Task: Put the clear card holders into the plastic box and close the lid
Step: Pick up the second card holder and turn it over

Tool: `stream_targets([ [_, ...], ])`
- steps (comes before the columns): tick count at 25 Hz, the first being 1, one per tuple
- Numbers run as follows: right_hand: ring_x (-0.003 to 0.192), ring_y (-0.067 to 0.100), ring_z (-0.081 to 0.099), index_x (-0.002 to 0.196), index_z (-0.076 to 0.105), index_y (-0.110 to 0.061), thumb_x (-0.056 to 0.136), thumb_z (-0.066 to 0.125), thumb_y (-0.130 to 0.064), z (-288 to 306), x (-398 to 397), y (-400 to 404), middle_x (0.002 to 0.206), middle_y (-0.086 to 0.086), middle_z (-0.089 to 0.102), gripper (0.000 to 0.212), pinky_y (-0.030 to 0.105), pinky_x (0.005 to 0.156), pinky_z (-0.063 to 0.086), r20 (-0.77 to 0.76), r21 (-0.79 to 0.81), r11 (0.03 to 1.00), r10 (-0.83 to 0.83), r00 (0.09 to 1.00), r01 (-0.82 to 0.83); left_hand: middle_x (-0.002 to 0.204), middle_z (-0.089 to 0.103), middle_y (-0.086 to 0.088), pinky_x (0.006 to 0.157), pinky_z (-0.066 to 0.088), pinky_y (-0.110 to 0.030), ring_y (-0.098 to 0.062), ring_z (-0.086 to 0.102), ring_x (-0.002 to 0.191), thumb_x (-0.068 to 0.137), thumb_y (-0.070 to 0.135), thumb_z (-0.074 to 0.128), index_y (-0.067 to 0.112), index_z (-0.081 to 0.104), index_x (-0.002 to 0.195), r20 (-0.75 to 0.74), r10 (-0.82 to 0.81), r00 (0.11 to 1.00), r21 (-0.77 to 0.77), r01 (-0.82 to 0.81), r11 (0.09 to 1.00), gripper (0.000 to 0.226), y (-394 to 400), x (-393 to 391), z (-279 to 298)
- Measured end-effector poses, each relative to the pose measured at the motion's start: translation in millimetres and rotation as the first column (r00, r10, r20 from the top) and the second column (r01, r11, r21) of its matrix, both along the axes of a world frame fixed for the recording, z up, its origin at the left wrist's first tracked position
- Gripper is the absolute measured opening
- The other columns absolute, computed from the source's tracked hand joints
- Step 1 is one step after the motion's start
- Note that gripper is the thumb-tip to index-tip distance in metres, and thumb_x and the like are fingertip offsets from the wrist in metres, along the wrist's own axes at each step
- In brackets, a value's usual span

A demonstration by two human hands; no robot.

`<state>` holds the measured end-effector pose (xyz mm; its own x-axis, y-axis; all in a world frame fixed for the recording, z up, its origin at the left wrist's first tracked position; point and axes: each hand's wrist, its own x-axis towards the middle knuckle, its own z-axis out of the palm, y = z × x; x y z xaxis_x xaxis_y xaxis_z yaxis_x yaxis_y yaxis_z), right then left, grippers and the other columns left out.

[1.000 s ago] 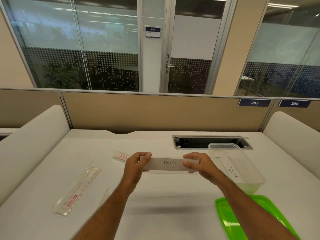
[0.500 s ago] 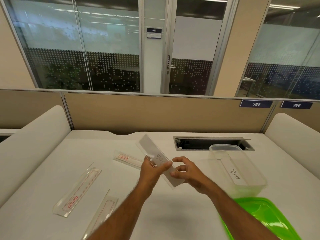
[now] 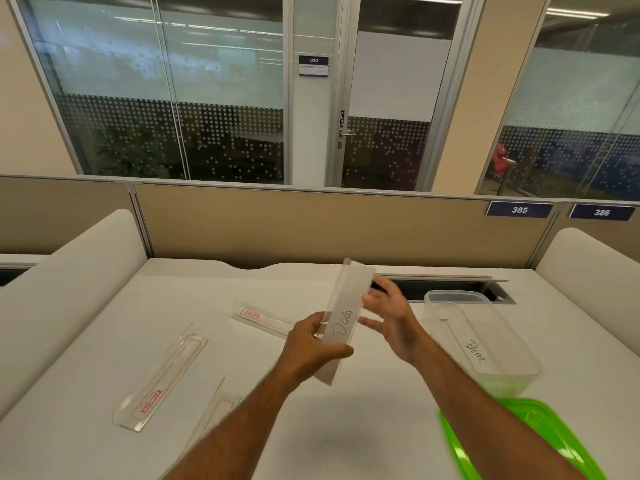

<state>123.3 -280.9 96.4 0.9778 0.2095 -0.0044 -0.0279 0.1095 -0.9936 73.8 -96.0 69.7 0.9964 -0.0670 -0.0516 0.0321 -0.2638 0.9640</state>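
My left hand (image 3: 311,348) grips the near end of a clear card holder (image 3: 346,317) with a white card marked "Dog", held up over the desk and pointing away from me. My right hand (image 3: 391,317) hovers just right of it, fingers spread, holding nothing. The clear plastic box (image 3: 519,365) stands at the right with a "Bear" card holder (image 3: 474,351) inside. Its green lid (image 3: 540,438) lies in front of it. Three more clear card holders lie on the desk: one at left (image 3: 162,375), one under my left forearm (image 3: 218,410), one behind my left hand (image 3: 259,315).
The white desk (image 3: 104,323) ends at a beige partition (image 3: 311,226) with padded side walls. A dark cable slot (image 3: 450,289) is cut into the desk behind the box.
The "Dog" holder was held level by both hands, then turned end-on. My right hand has let go and opened; my left hand now holds it alone.
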Motion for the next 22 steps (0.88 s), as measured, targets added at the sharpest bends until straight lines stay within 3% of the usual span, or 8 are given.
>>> stream_targets([
  [4,0.111,0.028,0.061,0.135,0.048,-0.021,0.066,0.08,-0.021,9,9,-7,0.123,0.009,0.06,0.076,0.038,0.083,0.056,-0.001,0.078,0.995,-0.058,0.998,0.058,0.119,0.061,0.009,0.079,0.053,-0.033,-0.022,0.06,0.104,0.066,0.036,0.083,0.034,0.056,0.13,0.006,-0.134,0.991,0.151,0.131,0.98,0.069,14,0,0],
  [8,0.1,0.03,0.063,0.108,0.069,-0.012,0.068,0.08,-0.011,3,11,-16,0.105,0.007,0.07,0.041,0.033,0.076,0.057,0.001,0.09,0.994,-0.057,0.998,0.057,0.117,0.067,0.007,0.086,0.059,-0.034,-0.02,0.064,0.102,0.061,0.036,0.084,0.031,0.062,0.125,0.023,-0.18,0.983,0.224,0.17,0.96,0.068,33,3,0],
  [11,0.097,0.033,0.063,0.088,0.074,-0.012,0.074,0.077,-0.005,-2,9,-21,0.097,0.007,0.071,0.016,0.029,0.069,0.058,0.0,0.118,0.988,-0.099,0.995,0.098,0.102,0.074,0.005,0.071,0.059,-0.021,-0.019,0.07,0.091,0.052,0.038,0.09,0.027,0.072,0.105,0.079,-0.056,0.995,0.083,0.049,0.995,0.057,44,7,6],
  [13,0.095,0.032,0.065,0.087,0.074,-0.011,0.07,0.077,-0.008,-3,7,-25,0.093,0.008,0.071,0.018,0.027,0.065,0.057,-0.019,0.158,0.978,-0.135,0.991,0.136,0.093,0.077,0.001,0.067,0.058,-0.022,-0.02,0.073,0.086,0.049,0.033,0.094,0.02,0.075,0.093,0.108,0.047,0.993,-0.1,-0.036,0.994,0.049,50,11,10],
  [15,0.093,0.031,0.066,0.09,0.071,-0.009,0.067,0.078,-0.011,-3,7,-26,0.09,0.009,0.071,0.025,0.028,0.066,0.058,-0.02,0.183,0.971,-0.153,0.988,0.154,0.092,0.077,-0.005,0.068,0.059,-0.028,-0.023,0.074,0.085,0.054,0.022,0.095,0.014,0.075,0.092,0.12,0.129,0.984,-0.258,-0.095,0.961,0.044,54,15,15],
  [17,0.092,0.03,0.067,0.092,0.07,-0.008,0.066,0.078,-0.013,0,8,-24,0.087,0.007,0.073,0.028,0.028,0.07,0.059,-0.004,0.198,0.967,-0.161,0.987,0.159,0.091,0.077,-0.004,0.067,0.058,-0.025,-0.02,0.074,0.085,0.063,0.014,0.091,0.009,0.073,0.093,0.136,0.209,0.968,-0.379,-0.144,0.914,0.035,53,18,20],
  [22,0.089,0.027,0.065,0.09,0.068,-0.008,0.066,0.077,-0.011,10,12,-24,0.083,0.003,0.073,0.026,0.028,0.071,0.058,0.04,0.249,0.959,-0.15,0.988,0.135,0.09,0.076,0.002,0.064,0.055,-0.02,-0.011,0.071,0.081,0.079,0.008,0.078,0.008,0.074,0.09,0.168,0.295,0.941,-0.476,-0.185,0.86,0.012,46,25,31],
])
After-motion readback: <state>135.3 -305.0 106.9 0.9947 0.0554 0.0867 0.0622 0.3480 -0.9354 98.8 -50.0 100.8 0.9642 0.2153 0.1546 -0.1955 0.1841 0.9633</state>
